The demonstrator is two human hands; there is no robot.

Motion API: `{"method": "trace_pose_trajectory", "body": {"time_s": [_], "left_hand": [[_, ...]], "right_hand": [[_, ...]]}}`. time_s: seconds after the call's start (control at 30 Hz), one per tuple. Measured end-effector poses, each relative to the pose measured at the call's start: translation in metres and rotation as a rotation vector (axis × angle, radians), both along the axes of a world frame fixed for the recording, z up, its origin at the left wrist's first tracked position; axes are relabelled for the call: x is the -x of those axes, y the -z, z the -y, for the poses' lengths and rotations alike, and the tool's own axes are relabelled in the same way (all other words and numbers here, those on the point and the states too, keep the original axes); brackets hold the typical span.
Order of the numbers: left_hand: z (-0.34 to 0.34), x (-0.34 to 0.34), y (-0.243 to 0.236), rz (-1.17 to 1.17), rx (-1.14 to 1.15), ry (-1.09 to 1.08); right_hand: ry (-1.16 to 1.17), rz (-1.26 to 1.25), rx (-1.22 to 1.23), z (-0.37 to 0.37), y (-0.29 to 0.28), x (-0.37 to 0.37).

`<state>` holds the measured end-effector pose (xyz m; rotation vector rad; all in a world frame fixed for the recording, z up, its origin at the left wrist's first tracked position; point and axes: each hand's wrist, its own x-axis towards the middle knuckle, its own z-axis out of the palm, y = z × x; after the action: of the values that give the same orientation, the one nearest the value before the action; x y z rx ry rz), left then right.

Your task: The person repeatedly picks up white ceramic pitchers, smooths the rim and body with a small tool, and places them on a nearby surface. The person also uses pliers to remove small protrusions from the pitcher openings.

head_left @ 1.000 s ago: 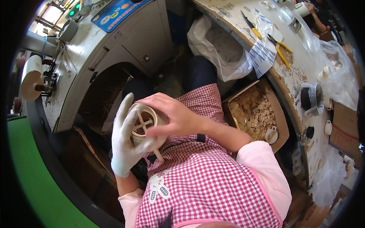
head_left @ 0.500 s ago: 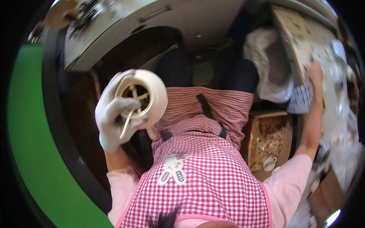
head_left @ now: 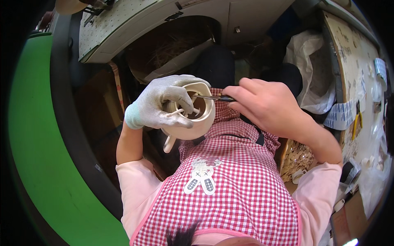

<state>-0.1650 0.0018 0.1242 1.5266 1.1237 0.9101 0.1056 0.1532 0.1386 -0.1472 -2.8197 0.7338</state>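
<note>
My left hand (head_left: 162,100), in a pale grey knitted glove, grips a cream-coloured, hollow, jug-shaped piece (head_left: 193,130) by its rim, with fingers reaching into the opening. A stubby handle or spout (head_left: 169,144) juts from its lower side. Thin cream rods (head_left: 176,112) show inside the mouth, partly hidden by my fingers. Bare, my right hand (head_left: 264,107) is closed on a slim dark knife-like tool (head_left: 223,98). Its narrow metal tip reaches over the far-right rim into the opening, close to my gloved fingers.
At the right runs a worktable (head_left: 349,45) holding yellow-handled pliers (head_left: 358,121) and plastic bags. Below it, a cardboard box (head_left: 297,160) contains cream scraps. A white sack (head_left: 312,65) stands near my knees. A green surface (head_left: 45,135) lies left; a perforated machine top (head_left: 113,24) is ahead.
My right hand has come from the right-hand worktable to the jug-shaped piece, now holding the knife-like tool. The piece has moved right in view, its mouth turned more toward my right hand.
</note>
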Motion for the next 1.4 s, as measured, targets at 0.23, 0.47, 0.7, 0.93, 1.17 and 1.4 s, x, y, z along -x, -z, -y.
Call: {"method": "trace_pose_trajectory", "body": {"time_s": [0.23,0.47,0.7,0.93,1.17,1.4], "left_hand": [[0.000,-0.039,0.000,-0.246,-0.239,-0.064],[0.027,-0.098,0.028,-0.796,-0.518,-0.180],[0.053,-0.111,0.065,-0.871,-0.736,-0.191],[0.065,-0.110,0.077,-0.986,-0.687,-0.219],[0.027,-0.009,0.046,-0.737,-0.889,-0.878],[0.028,-0.005,0.041,-0.668,-0.818,-0.958]], "right_hand": [[0.086,0.237,-0.282,0.032,0.012,0.011],[0.130,0.542,0.321,0.041,0.048,0.002],[0.084,1.089,1.001,0.047,0.052,-0.019],[0.021,0.994,1.712,0.055,0.079,-0.006],[0.525,0.189,1.493,-0.021,0.022,-0.065],[1.177,-0.025,-0.632,-0.234,0.046,-0.278]]}}
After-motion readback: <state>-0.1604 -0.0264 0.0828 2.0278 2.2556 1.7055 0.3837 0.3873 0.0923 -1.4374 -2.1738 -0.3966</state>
